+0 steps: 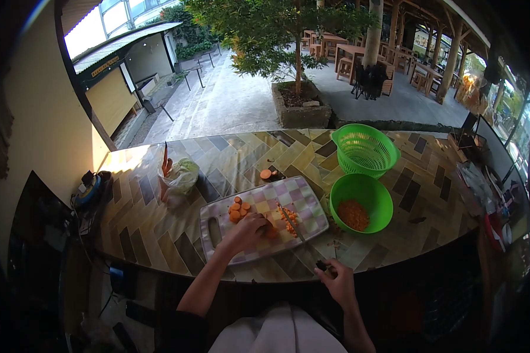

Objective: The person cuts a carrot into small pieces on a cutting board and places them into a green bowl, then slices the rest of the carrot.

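A checkered cutting board (256, 253) lies on the tiled counter. On its left part sit several orange carrot slices (236, 213), and diced carrot (289, 220) lies on its right part. My left hand (248, 231) rests over the middle of the board, fingers bent down beside carrot pieces; what they touch is too small to tell. My right hand (337, 279) is closed on the dark handle of a knife (292, 223), whose blade reaches across the board beside the diced carrot. To the right, a green bowl (378, 203) contains finely cut orange bits.
A green colander (365, 147) stands behind the bowl. Thick carrot pieces (266, 174) lie behind the board. A plastic bag (181, 177) with carrots is at the left. Plastic packages (476, 187) sit at the right edge. A planted tree (298, 88) stands beyond the counter.
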A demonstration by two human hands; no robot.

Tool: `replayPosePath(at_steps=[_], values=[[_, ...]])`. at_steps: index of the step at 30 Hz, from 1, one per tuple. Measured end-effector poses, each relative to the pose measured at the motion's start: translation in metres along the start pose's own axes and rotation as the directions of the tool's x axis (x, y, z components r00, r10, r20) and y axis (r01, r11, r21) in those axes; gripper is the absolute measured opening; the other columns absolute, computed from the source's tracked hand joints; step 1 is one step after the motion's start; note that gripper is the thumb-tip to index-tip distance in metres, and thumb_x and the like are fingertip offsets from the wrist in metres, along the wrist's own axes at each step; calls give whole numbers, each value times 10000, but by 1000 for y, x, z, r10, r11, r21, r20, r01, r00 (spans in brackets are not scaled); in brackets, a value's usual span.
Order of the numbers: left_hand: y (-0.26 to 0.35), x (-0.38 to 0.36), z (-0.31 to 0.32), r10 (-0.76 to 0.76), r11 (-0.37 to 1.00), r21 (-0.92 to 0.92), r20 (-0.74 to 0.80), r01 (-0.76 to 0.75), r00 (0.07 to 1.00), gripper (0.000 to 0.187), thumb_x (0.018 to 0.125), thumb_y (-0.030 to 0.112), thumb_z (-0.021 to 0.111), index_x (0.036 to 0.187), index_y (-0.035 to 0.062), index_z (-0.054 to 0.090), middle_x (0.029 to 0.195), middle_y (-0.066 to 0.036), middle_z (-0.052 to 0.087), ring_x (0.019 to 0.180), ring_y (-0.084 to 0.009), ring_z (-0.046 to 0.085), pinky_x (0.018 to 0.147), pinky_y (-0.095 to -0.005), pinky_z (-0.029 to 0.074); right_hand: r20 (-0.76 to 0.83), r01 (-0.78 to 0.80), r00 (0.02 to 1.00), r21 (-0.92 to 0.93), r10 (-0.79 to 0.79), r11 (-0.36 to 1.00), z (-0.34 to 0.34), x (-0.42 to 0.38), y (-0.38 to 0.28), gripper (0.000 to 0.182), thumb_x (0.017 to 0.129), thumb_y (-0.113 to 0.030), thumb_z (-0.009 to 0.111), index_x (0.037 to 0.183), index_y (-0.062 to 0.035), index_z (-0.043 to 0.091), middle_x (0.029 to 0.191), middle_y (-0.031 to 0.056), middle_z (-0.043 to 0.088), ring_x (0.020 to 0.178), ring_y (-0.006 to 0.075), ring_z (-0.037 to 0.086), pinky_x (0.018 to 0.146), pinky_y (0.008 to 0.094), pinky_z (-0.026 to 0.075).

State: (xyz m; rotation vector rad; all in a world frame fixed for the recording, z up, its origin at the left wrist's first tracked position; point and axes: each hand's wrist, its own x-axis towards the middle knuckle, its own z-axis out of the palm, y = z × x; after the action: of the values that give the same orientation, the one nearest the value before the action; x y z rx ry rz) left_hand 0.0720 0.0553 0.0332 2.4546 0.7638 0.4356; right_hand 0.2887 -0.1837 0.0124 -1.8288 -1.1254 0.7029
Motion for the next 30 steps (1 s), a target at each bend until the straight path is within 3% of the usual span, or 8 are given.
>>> replayPosePath(at_steps=[3, 6, 9, 12, 15, 18, 21, 30], values=[[-11, -3, 6, 87, 993, -73, -29, -89, 996, 249, 827, 33, 651, 1068, -22, 683, 1025, -162, 667, 985, -311, 651, 881, -376, 511, 80, -34, 996, -10, 35, 999, -4, -3, -14, 352, 869, -259, 752, 1009, 51, 660, 644, 143, 649, 586, 177, 641, 561, 321, 466], [-8, -7, -1, 5, 987, -161, -10, -7, 1000, 336, 786, 1, 690, 1122, 1, 687, 1047, -151, 681, 920, -264, 682, 826, -363, 531, 153, -50, 987, -38, 55, 998, -1, -6, -24, 342, 899, -256, 722, 1012, 61, 660, 654, 154, 666, 601, 196, 680, 560, 325, 478], [1, -11, -14, -25, 972, -234, -16, 21, 1000, 330, 780, -15, 680, 1110, -17, 689, 990, -154, 696, 903, -279, 687, 801, -344, 540, 187, -44, 981, -46, 52, 998, 4, -7, -32, 341, 910, -256, 711, 1013, 65, 660, 661, 158, 672, 606, 204, 689, 563, 329, 485], [-4, -14, -11, -87, 979, -184, 5, 87, 996, 266, 780, -11, 668, 1042, -20, 714, 937, -162, 709, 850, -286, 697, 777, -355, 542, 181, -52, 982, -32, 57, 998, 7, -8, -38, 340, 911, -254, 711, 1013, 66, 660, 666, 157, 677, 610, 199, 691, 566, 327, 488], [-8, -16, -5, -13, 990, -141, -42, 7, 999, 244, 772, -5, 677, 1007, 13, 742, 903, -135, 715, 840, -269, 696, 769, -355, 536, 164, -71, 984, -15, 73, 997, 10, -9, -39, 330, 909, -247, 712, 1008, 64, 660, 669, 153, 681, 615, 190, 692, 568, 322, 487], [3, -16, -7, -68, 993, -96, -28, 65, 997, 204, 794, 26, 671, 985, -4, 736, 916, -180, 717, 837, -311, 702, 746, -377, 539, 146, -76, 986, -9, 77, 997, 10, -11, -33, 316, 908, -239, 713, 998, 59, 661, 665, 148, 682, 615, 180, 691, 563, 316, 481], [11, -16, -10, -27, 997, -76, -20, 25, 999, 192, 799, 39, 684, 979, 0, 739, 893, -177, 709, 819, -313, 698, 741, -378, 538, 130, -73, 989, 20, 70, 997, 12, -13, -23, 308, 907, -235, 714, 990, 56, 662, 653, 140, 678, 603, 173, 683, 554, 312, 472], [3, -23, 7, -118, 986, -136, -165, 96, 979, 176, 783, 44, 693, 944, -23, 719, 883, -178, 678, 839, -328, 671, 760, -398, 525, 143, -77, 987, 23, 73, 997, 12, -21, -33, 304, 907, -234, 715, 974, 57, 661, 642, 132, 671, 585, 178, 671, 553, 317, 471]])
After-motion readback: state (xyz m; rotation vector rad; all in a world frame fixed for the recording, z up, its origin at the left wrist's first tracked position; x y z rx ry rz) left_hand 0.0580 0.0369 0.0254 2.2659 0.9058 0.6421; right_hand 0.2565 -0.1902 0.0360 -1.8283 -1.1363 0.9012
